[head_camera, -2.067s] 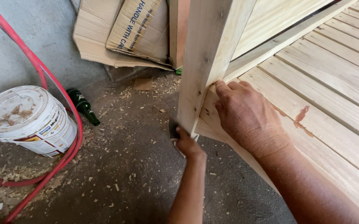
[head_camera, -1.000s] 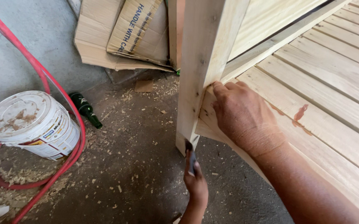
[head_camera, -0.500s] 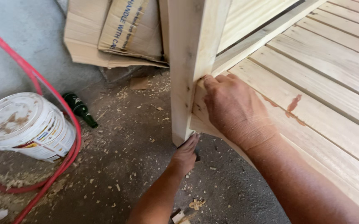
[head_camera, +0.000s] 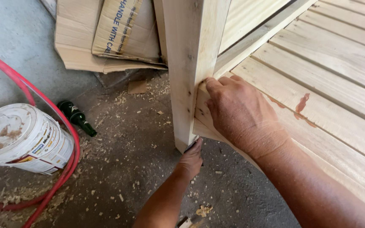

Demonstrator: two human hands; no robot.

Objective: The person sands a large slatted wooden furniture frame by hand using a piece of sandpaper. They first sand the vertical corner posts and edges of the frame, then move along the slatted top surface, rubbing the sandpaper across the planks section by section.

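Open concrete floor (head_camera: 140,169), strewn with shavings, is left in front of the wooden post (head_camera: 193,71). Passage to the post's left is narrowed by a green bottle (head_camera: 77,118), a white bucket (head_camera: 22,139) and a looped red hose (head_camera: 70,164). Behind the post, the way is blocked by folded cardboard (head_camera: 106,38); to its right, by the slatted frame (head_camera: 330,80).

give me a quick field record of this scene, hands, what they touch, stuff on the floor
right hand: pressed flat on the slatted wooden panel, fingertips at the upright post
left hand: under the post's lower end, holding a thin dark tool, kind unclear
floor: concrete with wood shavings
left side: white bucket, red hose curving around it, dark green bottle lying down
behind post: flattened cardboard
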